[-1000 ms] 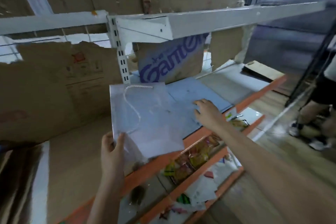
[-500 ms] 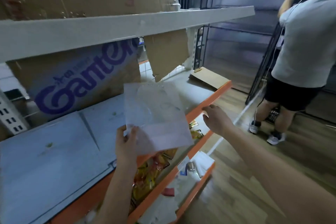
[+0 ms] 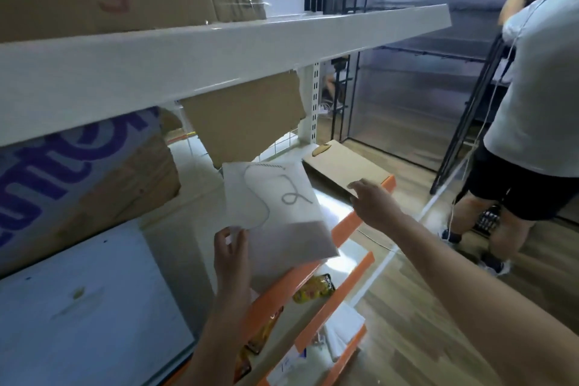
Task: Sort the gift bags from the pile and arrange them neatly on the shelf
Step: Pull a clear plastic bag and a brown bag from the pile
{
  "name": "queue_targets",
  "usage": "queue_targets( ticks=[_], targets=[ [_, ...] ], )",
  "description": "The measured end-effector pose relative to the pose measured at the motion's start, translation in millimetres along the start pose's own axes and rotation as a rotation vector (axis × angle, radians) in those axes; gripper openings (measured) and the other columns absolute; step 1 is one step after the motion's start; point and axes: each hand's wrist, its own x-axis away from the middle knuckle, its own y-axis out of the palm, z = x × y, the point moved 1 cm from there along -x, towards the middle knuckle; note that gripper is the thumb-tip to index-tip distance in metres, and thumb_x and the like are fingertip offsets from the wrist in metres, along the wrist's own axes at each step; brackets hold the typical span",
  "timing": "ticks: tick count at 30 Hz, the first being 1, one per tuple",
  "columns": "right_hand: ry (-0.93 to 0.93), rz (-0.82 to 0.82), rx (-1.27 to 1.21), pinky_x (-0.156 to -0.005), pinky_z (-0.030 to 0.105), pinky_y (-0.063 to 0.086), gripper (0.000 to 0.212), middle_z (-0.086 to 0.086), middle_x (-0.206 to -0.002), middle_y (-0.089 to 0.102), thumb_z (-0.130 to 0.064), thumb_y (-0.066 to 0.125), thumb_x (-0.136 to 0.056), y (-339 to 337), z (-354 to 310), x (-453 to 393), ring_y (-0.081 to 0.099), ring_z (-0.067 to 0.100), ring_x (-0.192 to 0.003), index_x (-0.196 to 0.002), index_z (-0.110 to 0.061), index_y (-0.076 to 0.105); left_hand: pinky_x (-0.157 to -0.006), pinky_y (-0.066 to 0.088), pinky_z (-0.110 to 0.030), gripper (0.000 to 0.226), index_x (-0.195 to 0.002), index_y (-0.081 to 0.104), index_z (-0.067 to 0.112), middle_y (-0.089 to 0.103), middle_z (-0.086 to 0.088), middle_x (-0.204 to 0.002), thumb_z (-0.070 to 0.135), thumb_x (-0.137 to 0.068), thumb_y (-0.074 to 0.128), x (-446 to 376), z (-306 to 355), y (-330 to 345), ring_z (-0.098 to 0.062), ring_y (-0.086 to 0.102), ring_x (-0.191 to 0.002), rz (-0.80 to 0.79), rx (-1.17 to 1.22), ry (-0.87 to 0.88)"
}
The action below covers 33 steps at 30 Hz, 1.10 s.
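A flat white gift bag [image 3: 275,210] with a white rope handle lies tilted over the orange front edge of the middle shelf [image 3: 344,222]. My left hand [image 3: 230,257] pinches its lower left corner. My right hand [image 3: 374,204] hovers with fingers spread just right of the bag, above the shelf's right end, holding nothing. A pale blue flat bag [image 3: 91,301] lies on the shelf at the lower left.
A brown box with purple lettering [image 3: 78,172] stands at the back left, a cardboard sheet [image 3: 244,116] behind the bag, a flat cardboard piece [image 3: 344,166] at the shelf's right end. The white upper shelf [image 3: 219,50] overhangs. Lower shelves hold snack packets [image 3: 313,288]. A person [image 3: 532,103] stands at right.
The view swung right along the shelf. My left hand carried the white bag from the blue bag toward the shelf's right end; my right hand lifted off the blue bag and moved right.
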Motion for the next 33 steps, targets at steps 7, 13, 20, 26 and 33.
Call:
queue_targets(
  ticks=[7,13,20,26,33],
  targets=[
    [-0.117,-0.038,-0.031,-0.095,0.031,0.039,0.038,0.013,-0.129,0.053,-0.012,0.043,-0.094,16.0,48.8,-92.7,0.048,0.029,-0.121,-0.13,-0.008,0.051,-0.088,0.045,-0.042,0.027,-0.115,0.053,0.011,0.057,-0.015,-0.119,0.024,-0.092,0.057,-34.2,-12.2,50.1,-0.033,0.054,-0.106,0.207,-0.046,-0.033],
    [-0.301,-0.104,-0.029,-0.098,0.033,0.038,0.039,0.009,-0.136,0.048,-0.016,0.041,-0.094,22.1,73.2,-164.8,0.042,0.028,-0.125,-0.132,-0.011,0.049,-0.09,0.044,-0.04,0.035,-0.123,0.049,0.012,0.057,-0.014,-0.121,0.025,-0.091,0.057,-32.0,-12.6,92.1,-0.032,0.054,-0.109,0.439,-0.109,-0.096],
    [-0.494,-0.143,-0.129,-0.089,0.037,0.042,0.033,0.014,-0.124,0.056,-0.021,0.041,-0.096,35.1,88.0,-196.1,0.05,0.034,-0.113,-0.121,-0.005,0.057,-0.084,0.04,-0.034,0.038,-0.127,0.046,0.006,0.057,-0.017,-0.124,0.022,-0.093,0.054,-18.6,-6.2,142.7,-0.034,0.054,-0.112,0.521,-0.311,-0.118],
    [-0.569,-0.156,-0.17,-0.087,0.036,0.042,0.031,0.016,-0.122,0.056,-0.019,0.042,-0.096,41.2,96.8,-201.8,0.049,0.034,-0.112,-0.117,-0.004,0.058,-0.087,0.044,-0.041,0.039,-0.123,0.051,0.0,0.059,-0.023,-0.118,0.023,-0.092,0.054,-9.1,-5.5,155.5,-0.038,0.056,-0.108,0.596,-0.656,-0.137],
    [-0.64,-0.085,-0.202,-0.095,0.039,0.039,0.031,0.018,-0.122,0.058,-0.013,0.047,-0.091,34.2,86.0,-194.4,0.049,0.036,-0.115,-0.117,-0.002,0.059,-0.086,0.045,-0.043,0.037,-0.116,0.055,0.003,0.053,-0.021,-0.117,0.03,-0.091,0.054,3.1,-10.2,139.7,-0.037,0.049,-0.11,0.558,-1.026,-0.184]
  ],
)
